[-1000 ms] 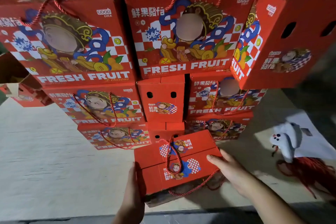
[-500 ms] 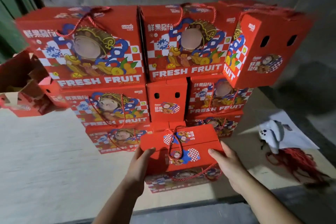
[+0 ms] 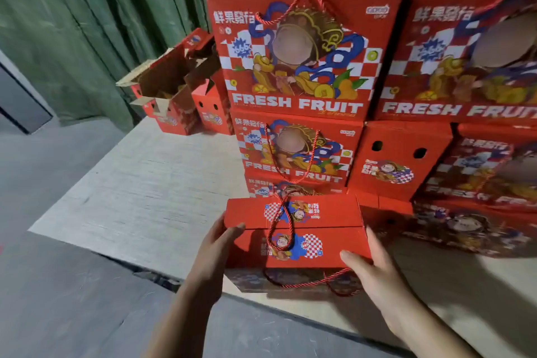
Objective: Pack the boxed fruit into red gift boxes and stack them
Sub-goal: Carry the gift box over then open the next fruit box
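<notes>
A closed red gift box (image 3: 308,232) with a red rope handle lies near the front of the pale board, its top facing me. My left hand (image 3: 212,256) presses flat against its left end, thumb on the top edge. My right hand (image 3: 374,273) holds its right front corner with straight fingers. Behind it rises a stack of red "FRESH FRUIT" gift boxes (image 3: 296,67), three layers high, with more at the right (image 3: 465,61). A smaller red box with two holes (image 3: 398,160) stands between the stacks.
An open red box with raised flaps (image 3: 168,93) sits at the back left of the board (image 3: 139,192). Green curtains (image 3: 87,23) hang behind. Grey floor (image 3: 58,299) lies to the left and front of the board's edge.
The camera has swung left, bringing the curtains and the open box into view. Both hands stay on the ends of the gift box, which sits nearer the left stack.
</notes>
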The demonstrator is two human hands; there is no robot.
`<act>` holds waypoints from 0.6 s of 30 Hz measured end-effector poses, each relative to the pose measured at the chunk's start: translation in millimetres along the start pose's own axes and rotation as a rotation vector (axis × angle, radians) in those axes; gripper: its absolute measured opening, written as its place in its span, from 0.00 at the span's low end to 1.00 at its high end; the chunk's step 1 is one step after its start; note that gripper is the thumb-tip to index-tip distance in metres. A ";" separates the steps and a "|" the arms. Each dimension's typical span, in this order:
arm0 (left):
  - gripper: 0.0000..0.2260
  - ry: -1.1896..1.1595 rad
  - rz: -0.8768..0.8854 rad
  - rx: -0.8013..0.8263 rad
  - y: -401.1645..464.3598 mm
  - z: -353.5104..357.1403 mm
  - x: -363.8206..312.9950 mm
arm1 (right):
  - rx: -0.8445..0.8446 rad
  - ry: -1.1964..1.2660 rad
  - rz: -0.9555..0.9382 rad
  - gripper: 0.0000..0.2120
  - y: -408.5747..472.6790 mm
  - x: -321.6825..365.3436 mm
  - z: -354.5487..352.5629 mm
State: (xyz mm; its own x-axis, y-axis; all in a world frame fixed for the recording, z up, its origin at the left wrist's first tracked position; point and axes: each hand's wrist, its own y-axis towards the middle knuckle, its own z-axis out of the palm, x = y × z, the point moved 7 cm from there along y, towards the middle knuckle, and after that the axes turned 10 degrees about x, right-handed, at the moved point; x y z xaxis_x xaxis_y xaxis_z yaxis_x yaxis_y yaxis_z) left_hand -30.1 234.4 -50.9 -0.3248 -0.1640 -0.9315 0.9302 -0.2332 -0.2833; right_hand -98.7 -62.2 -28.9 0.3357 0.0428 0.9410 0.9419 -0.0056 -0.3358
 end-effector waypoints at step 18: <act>0.18 0.093 0.061 -0.216 80.6 -306.5 -100.5 | 0.182 -0.160 -0.044 0.24 186.1 60.1 280.9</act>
State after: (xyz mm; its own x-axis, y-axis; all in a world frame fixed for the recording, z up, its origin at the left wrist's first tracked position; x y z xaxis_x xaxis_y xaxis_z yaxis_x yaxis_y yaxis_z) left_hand 129.8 525.8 -50.2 -0.2595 -0.0806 -0.9624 0.9657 -0.0132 -0.2593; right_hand 94.2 220.0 -46.7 0.2753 0.1971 0.9409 0.9336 0.1789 -0.3106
